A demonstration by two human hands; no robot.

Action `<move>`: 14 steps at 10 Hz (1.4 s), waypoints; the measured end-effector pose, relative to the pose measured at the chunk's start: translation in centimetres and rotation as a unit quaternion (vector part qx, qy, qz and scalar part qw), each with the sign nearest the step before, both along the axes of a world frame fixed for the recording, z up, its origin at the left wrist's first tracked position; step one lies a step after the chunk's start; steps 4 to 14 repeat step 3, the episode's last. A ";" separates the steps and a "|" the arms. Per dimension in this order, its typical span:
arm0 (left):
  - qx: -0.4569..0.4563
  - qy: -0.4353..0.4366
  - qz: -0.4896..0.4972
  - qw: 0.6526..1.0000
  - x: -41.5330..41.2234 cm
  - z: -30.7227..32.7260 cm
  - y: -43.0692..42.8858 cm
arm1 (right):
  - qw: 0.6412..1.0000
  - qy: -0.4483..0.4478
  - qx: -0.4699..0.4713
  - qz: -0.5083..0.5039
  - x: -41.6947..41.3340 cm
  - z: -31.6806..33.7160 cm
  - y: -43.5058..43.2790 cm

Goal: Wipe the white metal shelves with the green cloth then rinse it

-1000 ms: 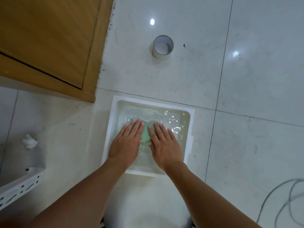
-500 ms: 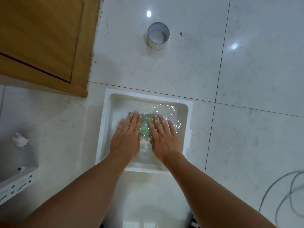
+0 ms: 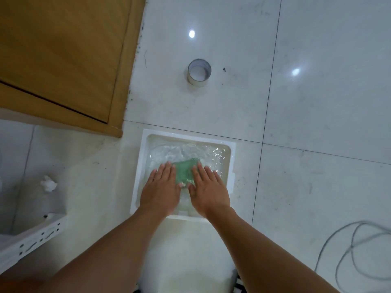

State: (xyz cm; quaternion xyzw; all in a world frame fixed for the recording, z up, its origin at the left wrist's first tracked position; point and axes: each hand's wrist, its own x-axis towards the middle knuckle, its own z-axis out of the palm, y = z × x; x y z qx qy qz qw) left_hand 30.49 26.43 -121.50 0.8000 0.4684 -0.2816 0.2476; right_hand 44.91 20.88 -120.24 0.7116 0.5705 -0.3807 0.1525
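Observation:
A white square basin [image 3: 146,144] full of rippling water sits on the tiled floor. The green cloth [image 3: 185,171] lies under the water in its middle. My left hand [image 3: 160,190] and my right hand [image 3: 208,191] rest flat in the basin, palms down, fingers together. They flank the cloth, and their inner fingers touch its left and right edges. Part of a white metal shelf [image 3: 31,244] with slotted holes shows at the lower left edge.
A roll of silver tape [image 3: 199,75] stands on the floor beyond the basin. A wooden door [image 3: 61,60] fills the upper left. A crumpled white tissue [image 3: 48,183] lies at the left. A grey cable [image 3: 355,250] loops at the lower right.
My hands have drawn back a little toward me and apart, so more of the green cloth shows between them. The water ripples more at the far side.

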 end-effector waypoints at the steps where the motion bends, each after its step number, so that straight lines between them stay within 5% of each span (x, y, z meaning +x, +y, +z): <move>1: -0.006 0.002 0.009 1.000 0.3 2.3 0.5 | 0.999 0.030 -0.028 -0.016 -0.2 2.2 0.4; 3: -0.127 0.067 0.077 0.987 1.5 9.3 1.8 | 0.987 0.085 -0.112 -0.081 -0.2 8.9 1.9; 14: -0.127 0.067 0.077 0.987 1.5 9.3 1.8 | 0.987 0.085 -0.112 -0.081 -0.2 8.9 1.9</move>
